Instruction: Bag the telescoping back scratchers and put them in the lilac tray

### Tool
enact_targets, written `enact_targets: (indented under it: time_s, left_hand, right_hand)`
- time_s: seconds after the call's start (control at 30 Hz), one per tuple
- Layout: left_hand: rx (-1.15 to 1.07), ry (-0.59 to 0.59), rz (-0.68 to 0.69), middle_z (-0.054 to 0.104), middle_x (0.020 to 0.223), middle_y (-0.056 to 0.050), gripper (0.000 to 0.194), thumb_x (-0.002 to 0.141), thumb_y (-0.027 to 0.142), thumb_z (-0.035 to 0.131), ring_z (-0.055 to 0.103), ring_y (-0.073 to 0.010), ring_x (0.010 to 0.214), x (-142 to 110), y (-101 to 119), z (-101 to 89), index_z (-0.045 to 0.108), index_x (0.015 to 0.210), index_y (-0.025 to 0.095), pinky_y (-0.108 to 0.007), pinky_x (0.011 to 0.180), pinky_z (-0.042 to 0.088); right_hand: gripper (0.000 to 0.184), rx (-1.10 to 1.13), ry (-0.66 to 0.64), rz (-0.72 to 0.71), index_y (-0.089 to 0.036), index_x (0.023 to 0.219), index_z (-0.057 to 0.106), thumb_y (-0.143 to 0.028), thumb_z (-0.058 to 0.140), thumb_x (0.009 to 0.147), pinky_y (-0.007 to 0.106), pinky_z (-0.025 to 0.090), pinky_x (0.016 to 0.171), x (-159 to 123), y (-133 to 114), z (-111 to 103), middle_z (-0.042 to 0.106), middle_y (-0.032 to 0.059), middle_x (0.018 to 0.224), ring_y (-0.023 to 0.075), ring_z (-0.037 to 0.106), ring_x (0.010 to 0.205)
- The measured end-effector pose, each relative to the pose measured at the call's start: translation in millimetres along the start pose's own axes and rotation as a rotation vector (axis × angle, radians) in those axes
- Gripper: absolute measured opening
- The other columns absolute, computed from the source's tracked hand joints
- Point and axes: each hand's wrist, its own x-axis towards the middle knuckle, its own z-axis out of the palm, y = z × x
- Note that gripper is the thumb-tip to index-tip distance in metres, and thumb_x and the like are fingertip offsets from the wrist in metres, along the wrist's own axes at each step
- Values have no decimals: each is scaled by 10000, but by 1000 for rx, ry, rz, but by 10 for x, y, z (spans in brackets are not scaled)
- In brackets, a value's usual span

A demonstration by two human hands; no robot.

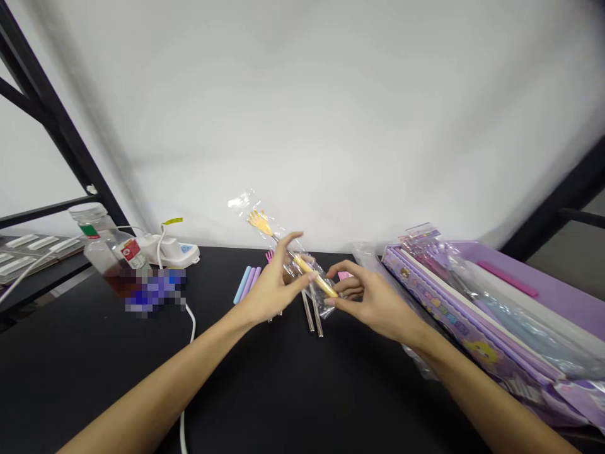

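A back scratcher [316, 275] with a yellow hand-shaped head and yellow handle lies at a slant inside a clear plastic sleeve [241, 203], above the table. My left hand [269, 287] is closed on the handle's upper part, thumb in front and index finger raised; its other fingers are partly hidden. At the lower end, the fingertips of my right hand [371, 296] pinch the handle and its sleeve. Below and behind my hands lie metal rods [308, 312], a pink hand-shaped head [269, 255] and several blue and purple handles [248, 285].
On the right, a purple display box [472, 340] holds wrapped back scratchers, with plastic sleeves beside it. A jar of dark liquid [111, 252], a white power strip [179, 253] and a white cable [191, 321] occupy the left side. A white wall [302, 126] stands behind the black table [283, 397].
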Motion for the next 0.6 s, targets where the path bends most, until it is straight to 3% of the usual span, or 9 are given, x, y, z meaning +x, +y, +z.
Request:
enact_targets:
  time_s: [0.1,0.17,0.27,0.3,0.37,0.47,0.53,0.6]
  left_hand:
    - [-89,120,34,673,1187,-78,824,861,354,701,699,-159,935,101,-10,-103,206,1520,366,-362,922,558]
    - [-173,280,64,711,1103,-56,923,870,348,700,710,-163,955,165,-5,-176,64,1538,391,-379,943,551]
    - [-328,402,6,749,950,-25,1103,831,229,751,732,-179,922,219,30,-250,-90,1527,389,-407,930,564]
    - [-378,420,-45,754,923,-28,1119,810,178,763,737,-182,897,228,47,-260,-72,1531,364,-405,916,572]
    - [-452,431,-149,757,885,-46,995,768,109,777,741,-185,855,243,84,-253,144,1519,265,-385,888,586]
    - [-441,346,-192,748,856,-71,549,722,130,810,732,-186,826,278,159,-176,548,1205,126,-357,858,592]
    - [-355,241,-152,746,861,-75,407,709,195,830,725,-195,817,321,226,-95,622,1049,115,-380,853,590]
    - [-213,127,-88,748,861,-77,387,708,256,834,720,-209,812,382,303,-11,655,1025,124,-414,869,577]
  right_hand:
    - [348,-18,60,79,-229,1042,542,-259,743,760,334,535,750,17,-3,-52,724,8,770,219,730,775]
    - [291,-45,73,106,-215,961,574,-257,757,738,327,534,719,29,11,-89,722,16,750,226,731,761]
    - [252,-53,29,112,-203,869,594,-273,780,713,317,532,694,30,54,-143,705,12,721,221,724,749]
    - [272,-52,-7,107,-202,871,597,-282,794,702,317,534,692,26,67,-164,697,5,710,216,720,740]
    - [356,-59,-95,84,-202,937,614,-310,830,675,329,547,731,20,76,-207,702,8,760,213,715,773]
    - [444,-74,-94,2,-208,1068,643,-398,820,707,381,527,933,54,7,-259,724,68,1038,234,690,998]
    - [439,-45,-9,-56,-213,1121,649,-452,763,771,405,489,1018,119,-99,-274,694,91,1184,246,653,1111]
    - [443,4,15,-80,-220,1164,637,-468,727,808,406,505,1002,204,-230,-279,705,89,1173,248,657,1112]
